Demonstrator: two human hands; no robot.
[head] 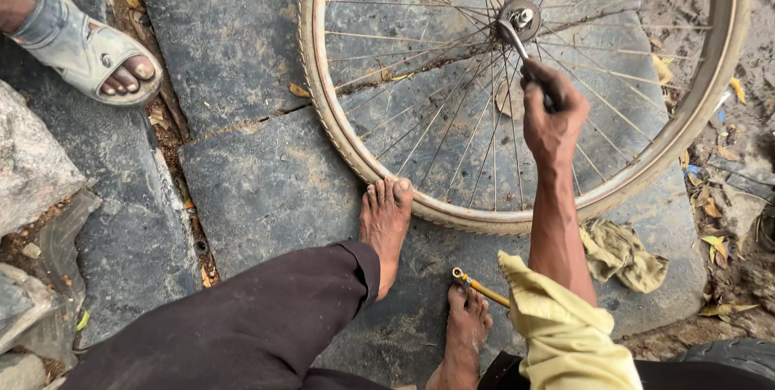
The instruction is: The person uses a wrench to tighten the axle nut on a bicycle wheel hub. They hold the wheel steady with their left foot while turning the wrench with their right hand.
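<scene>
A bicycle wheel (339,123) with thin spokes lies flat on dark stone slabs. My right hand (552,111) is closed around the handle of a metal spanner (515,39) whose head sits on the axle nut at the hub (519,15). My left hand is out of view. My bare left foot (386,224) presses against the near rim of the wheel. My other bare foot (467,340) rests on the slab beside a thin yellow-handled tool (481,286).
A crumpled olive rag (622,253) lies by the rim at the right. Another person's sandalled foot (85,47) stands at the top left. Rocks (32,168) sit at the left edge, dry leaves and dirt at the right, a tyre (726,354) at the bottom right.
</scene>
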